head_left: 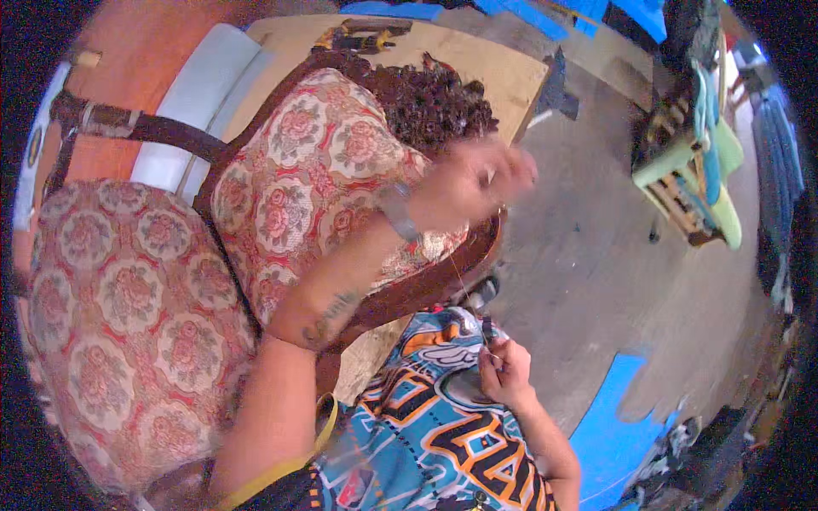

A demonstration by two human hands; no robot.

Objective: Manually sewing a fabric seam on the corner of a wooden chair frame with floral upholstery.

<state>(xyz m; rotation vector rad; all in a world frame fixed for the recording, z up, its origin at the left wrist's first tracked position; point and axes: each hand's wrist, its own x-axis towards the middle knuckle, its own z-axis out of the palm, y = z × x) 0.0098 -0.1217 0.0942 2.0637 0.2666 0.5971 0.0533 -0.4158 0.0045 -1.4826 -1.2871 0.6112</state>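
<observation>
My left hand (477, 179), blurred by motion, is raised over the right part of a chair back (285, 187) in floral fabric with a dark wood frame. Its fingers are too smeared to read. A thin thread (463, 285) runs down from near it to my right hand (504, 370), whose fingers are closed on it in front of my patterned shirt (426, 409). A small dark object is just above the right fingers, unclear. The round floral seat (145, 315) lies at the left. A mass of dark curly material (439, 102) lies behind the chair back.
The chair is by a plywood surface (520, 77) holding a yellow-black tool (358, 41). Pale green chair pieces (682, 179) stand at the right on the grey floor (579, 264), which has blue sheeting (622, 392) on it. A pale padded piece (192, 94) is at the upper left.
</observation>
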